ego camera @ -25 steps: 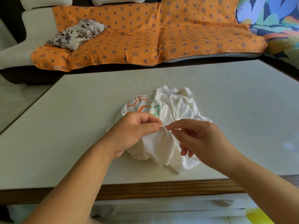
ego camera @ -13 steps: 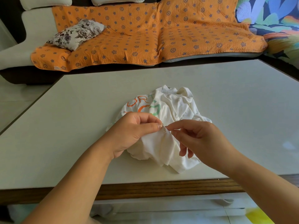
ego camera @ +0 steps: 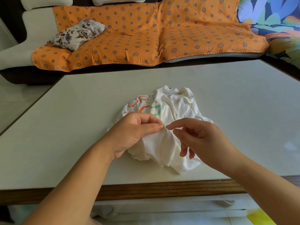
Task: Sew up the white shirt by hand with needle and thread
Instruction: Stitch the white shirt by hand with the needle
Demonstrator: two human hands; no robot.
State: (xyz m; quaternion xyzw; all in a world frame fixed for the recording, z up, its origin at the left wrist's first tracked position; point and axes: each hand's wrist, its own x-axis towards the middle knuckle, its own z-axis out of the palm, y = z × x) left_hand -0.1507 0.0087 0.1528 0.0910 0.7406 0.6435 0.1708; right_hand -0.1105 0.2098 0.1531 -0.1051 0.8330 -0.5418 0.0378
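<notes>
A crumpled white shirt [ego camera: 175, 109] with orange and green print lies bunched in the middle of the pale table [ego camera: 81, 127]. My left hand [ego camera: 133, 132] pinches a raised fold of the shirt between thumb and forefinger. Just to its right, my right hand [ego camera: 199, 138] pinches a thin needle [ego camera: 168, 128] at that fold, with its other fingers hanging loose over the cloth. A faint thread runs down from the needle over the fabric. The needle's tip is hidden at the fold.
The table's wooden front edge [ego camera: 162, 189] runs just below my wrists. Behind the table stands a sofa with an orange patterned cover [ego camera: 146, 34] and a floral cushion [ego camera: 78, 34]. A colourful cushion [ego camera: 272, 17] sits at the far right.
Almost nothing has moved. My right hand has shifted very slightly at the fold; both pinches are unchanged.
</notes>
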